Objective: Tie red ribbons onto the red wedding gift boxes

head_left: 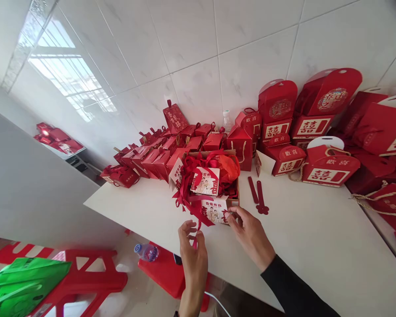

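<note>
An open carton (236,176) stands near the table's front edge, heaped with red ribbons (188,189) and orange-red material (229,167). On the heap lies a white printed card (206,180) with red characters and a cartoon couple. A second printed card (216,211) of the same design is at the carton's near side. My right hand (251,233) pinches this lower card at its right corner. In front of the carton, my left hand (194,253) has its fingers curled around a thin red ribbon that hangs down from the heap; its lower end is partly hidden.
Rows of red gift boxes (152,158) stand behind the carton, with larger red boxes (330,165) at the right. Two dark red strips (260,198) lie on the white table (303,229). Below are a red stool (165,270), a water bottle (147,252) and a green bag (26,281).
</note>
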{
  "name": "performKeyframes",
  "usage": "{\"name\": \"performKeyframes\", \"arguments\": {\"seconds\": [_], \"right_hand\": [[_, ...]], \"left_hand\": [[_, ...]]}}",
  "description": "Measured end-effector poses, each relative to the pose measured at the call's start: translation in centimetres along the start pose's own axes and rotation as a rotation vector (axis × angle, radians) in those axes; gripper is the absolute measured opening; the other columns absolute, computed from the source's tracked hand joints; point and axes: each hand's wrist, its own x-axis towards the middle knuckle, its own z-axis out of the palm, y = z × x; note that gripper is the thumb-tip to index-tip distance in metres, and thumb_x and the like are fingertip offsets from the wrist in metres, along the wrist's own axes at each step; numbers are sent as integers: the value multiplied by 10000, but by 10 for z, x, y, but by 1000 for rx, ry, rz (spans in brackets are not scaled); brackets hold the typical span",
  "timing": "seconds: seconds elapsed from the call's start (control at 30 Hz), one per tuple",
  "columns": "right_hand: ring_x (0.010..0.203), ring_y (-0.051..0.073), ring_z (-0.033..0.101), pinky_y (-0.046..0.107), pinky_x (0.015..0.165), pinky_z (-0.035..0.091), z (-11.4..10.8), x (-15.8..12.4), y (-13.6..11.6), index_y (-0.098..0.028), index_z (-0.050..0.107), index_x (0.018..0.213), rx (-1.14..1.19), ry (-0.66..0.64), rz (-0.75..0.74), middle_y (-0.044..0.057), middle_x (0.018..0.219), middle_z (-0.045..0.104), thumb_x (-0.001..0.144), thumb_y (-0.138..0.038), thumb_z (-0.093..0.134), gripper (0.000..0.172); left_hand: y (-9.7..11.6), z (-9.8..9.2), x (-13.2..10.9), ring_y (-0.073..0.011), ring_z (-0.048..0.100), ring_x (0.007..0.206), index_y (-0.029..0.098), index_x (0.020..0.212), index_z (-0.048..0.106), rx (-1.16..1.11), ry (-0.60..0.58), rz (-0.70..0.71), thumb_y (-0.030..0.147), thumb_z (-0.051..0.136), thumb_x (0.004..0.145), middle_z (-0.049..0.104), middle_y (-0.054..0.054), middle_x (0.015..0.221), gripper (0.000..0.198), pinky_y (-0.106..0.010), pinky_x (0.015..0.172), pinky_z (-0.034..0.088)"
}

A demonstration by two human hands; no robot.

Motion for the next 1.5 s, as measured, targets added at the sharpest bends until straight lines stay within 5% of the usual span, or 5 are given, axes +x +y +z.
{"name": "performKeyframes", "arguments": {"seconds": [0.47, 0.8, 0.93, 1.2, 1.5], "right_hand": [[723, 201, 761, 210, 555, 559, -61, -45, -11, -254, 678, 978, 43, 193, 45, 19, 760, 765, 968, -583, 560, 350], [859, 191, 719, 285, 747, 571, -84, -81, 8, -280, 643, 1106, -215, 185, -301, 10, 975, 739, 1052, -263, 536, 122], [853, 213, 662, 340, 761, 546, -86, -87, -6, -284, 648, 1074, -227, 164, -276, 16, 911, 683, 1050, -209, 528, 143], [1145, 251, 582, 406, 1002, 494, -88, -100, -9, -273, 607, 1183, -74, 218, 29, 63, 1190, 601, 981, -281, 612, 203], [949, 242, 663, 356, 839, 534, -99, -108, -3, -242, 613, 1172, 574, 10, 402, 42, 1045, 718, 930, -491, 716, 362]], "left_hand": [[11, -8, -12, -240, 628, 950, 263, 1063, 615, -70, 54, -23, 409, 599, 921, 666, -81, 1044, 204, -382, 795, 518], [48, 1, -40, -276, 618, 1261, 315, 1371, 594, -152, -580, 187, 403, 586, 984, 614, -120, 1416, 397, -433, 1002, 558], [41, 12, -42, -280, 633, 1256, 285, 1249, 709, -162, -693, 272, 396, 598, 974, 699, -102, 1301, 317, -431, 1038, 544], [46, 27, -48, -200, 675, 757, 204, 936, 761, -260, -612, -229, 610, 731, 820, 754, -44, 851, 423, -268, 720, 574], [62, 32, -57, -101, 587, 643, 165, 947, 744, -647, -829, -624, 478, 784, 838, 688, -29, 839, 334, -207, 572, 544]]}}
